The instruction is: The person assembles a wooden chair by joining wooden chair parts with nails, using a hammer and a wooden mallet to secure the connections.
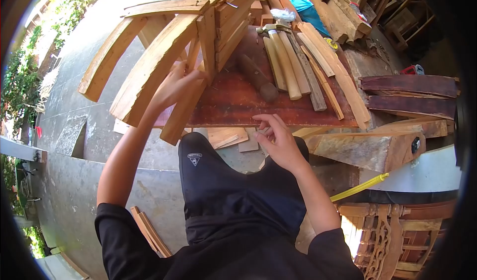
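Observation:
A pale wooden frame [158,67] with curved legs, resembling an unfinished chair, rests tilted on the left of the reddish-brown table [223,112]. Among its legs and slats, my left hand [175,85] is closed on the frame; part of the grip is hidden by the wood. My right hand [279,140] hovers by the table's front edge with bent fingers apart and nothing in them. A dark, rounded wooden mallet [256,76] lies on the table between the frame and a hammer [274,28]. A nail-like metal piece [231,4] sticks out of the frame's upper slats.
Several wooden handles and strips [290,64] lie along the table's right side. Dark curved boards [410,94] and a thick timber block [365,150] are at the right. A yellow strap [360,186] crosses below them, above a carved wooden piece [387,235]. Offcuts [227,137] lie under the table.

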{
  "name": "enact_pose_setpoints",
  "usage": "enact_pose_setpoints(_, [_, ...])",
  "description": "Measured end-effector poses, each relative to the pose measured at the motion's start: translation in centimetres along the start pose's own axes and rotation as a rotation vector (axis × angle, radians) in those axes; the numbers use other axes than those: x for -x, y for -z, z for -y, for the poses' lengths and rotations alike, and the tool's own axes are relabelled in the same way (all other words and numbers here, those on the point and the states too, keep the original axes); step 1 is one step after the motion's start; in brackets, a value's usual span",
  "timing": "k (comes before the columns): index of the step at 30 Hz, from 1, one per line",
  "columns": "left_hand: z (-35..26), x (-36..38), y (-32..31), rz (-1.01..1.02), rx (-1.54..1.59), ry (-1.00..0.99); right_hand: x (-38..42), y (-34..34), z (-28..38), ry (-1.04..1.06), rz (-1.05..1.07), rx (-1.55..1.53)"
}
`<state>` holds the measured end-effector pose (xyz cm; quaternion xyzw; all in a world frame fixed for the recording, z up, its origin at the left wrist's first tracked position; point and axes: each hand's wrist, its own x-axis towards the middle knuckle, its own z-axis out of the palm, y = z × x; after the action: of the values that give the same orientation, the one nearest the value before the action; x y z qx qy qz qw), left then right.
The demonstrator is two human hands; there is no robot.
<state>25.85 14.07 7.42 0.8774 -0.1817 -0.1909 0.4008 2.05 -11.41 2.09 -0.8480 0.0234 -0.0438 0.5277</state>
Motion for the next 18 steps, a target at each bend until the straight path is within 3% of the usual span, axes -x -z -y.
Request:
enact_pose_setpoints(3, [-2.0,0.3,-2.1,-0.145,-0.138,-0.033,-0.1,-0.1,-0.1,0.006,-0.006,0.004])
enact_pose_setpoints(6, [-0.4,-0.9,-4.3,-0.415,-0.25,-0.174,0.0,-0.3,-0.5,0.013,-0.013,-0.002])
enact_pose_setpoints(9, [-0.3,-1.1,-5.4,-0.515,-0.284,-0.1,0.2,-0.5,-0.9,0.036,-0.022,-0.031])
enact_pose_setpoints(18, [-2.0,-0.6,-5.5,-0.531,-0.337,-0.02,0.6,-0.7,-1.2,0.025,-0.025,-0.104])
